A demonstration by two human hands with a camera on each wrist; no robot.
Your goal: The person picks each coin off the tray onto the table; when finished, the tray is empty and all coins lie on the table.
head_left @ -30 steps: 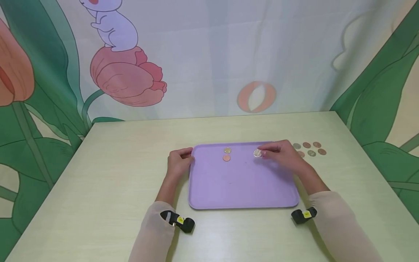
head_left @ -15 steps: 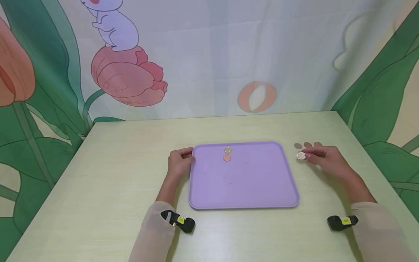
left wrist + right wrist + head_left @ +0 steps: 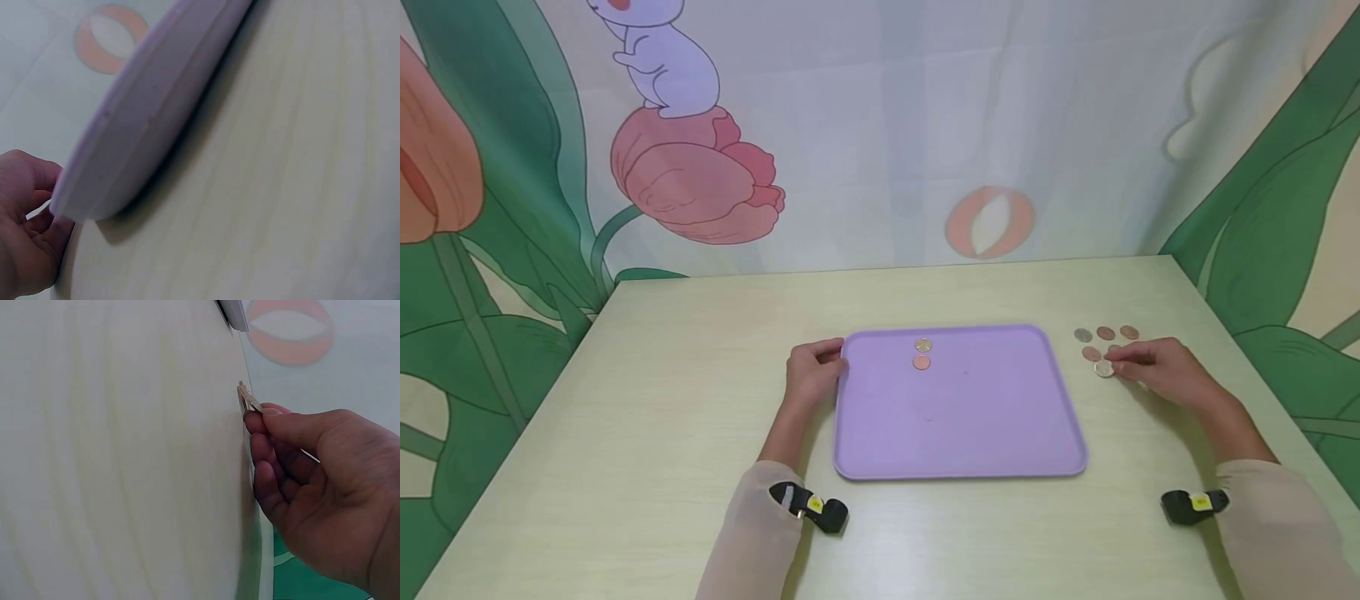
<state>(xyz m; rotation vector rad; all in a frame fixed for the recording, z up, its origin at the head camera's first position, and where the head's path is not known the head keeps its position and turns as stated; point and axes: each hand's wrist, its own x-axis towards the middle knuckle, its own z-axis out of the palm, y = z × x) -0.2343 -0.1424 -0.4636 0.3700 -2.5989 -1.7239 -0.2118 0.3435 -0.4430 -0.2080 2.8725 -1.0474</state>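
The right hand pinches a silver-coloured coin between thumb and fingers, low over the table beside the other coins. In the right wrist view the same coin shows nearly edge-on at the fingertips. A copper-coloured coin lies just behind it, and others are partly covered by the hand. The left hand grips the far left corner of a purple tray, its fingers at the rim in the left wrist view. On the tray lie a gold-coloured coin and a copper-coloured coin.
Behind the right hand, a grey coin and two brown coins, the nearer one and the outer one, form a row. The pale table ends at a printed curtain behind.
From over the tray, the right hand has moved right with the silver coin, then slightly down to the loose coins. The left hand stays at the tray's corner.
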